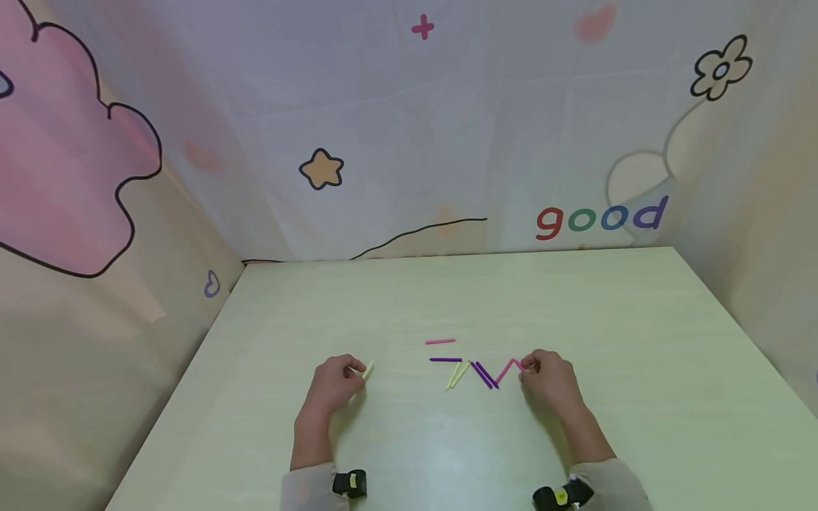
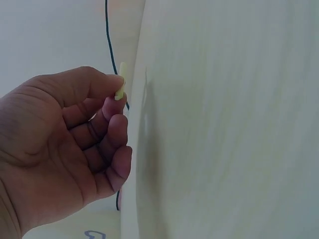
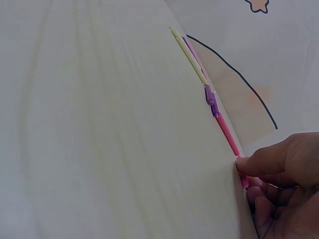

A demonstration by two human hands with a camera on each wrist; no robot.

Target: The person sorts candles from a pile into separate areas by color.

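My left hand [image 1: 334, 385] pinches a short pale-yellow stick [image 2: 122, 72] between thumb and forefinger, above the table and left of the other sticks. At the right end of a zigzag row, my right hand [image 1: 553, 383] pinches a pink stick [image 3: 243, 180] lying on the table; its fingers hide part of it. The held pink stick meets a slanted pink stick [image 1: 505, 370] at a peak. Leftward along the row come two purple sticks [image 1: 484, 375] side by side, two pale-yellow sticks [image 1: 454, 377] and a level purple stick [image 1: 445, 360].
A lone pink stick [image 1: 441, 342] lies behind the level purple one. The pale table [image 1: 409, 298] meets a printed cloth backdrop [image 1: 409, 142] at its back edge, with cloth on both sides too. A black camera is strapped to each wrist.
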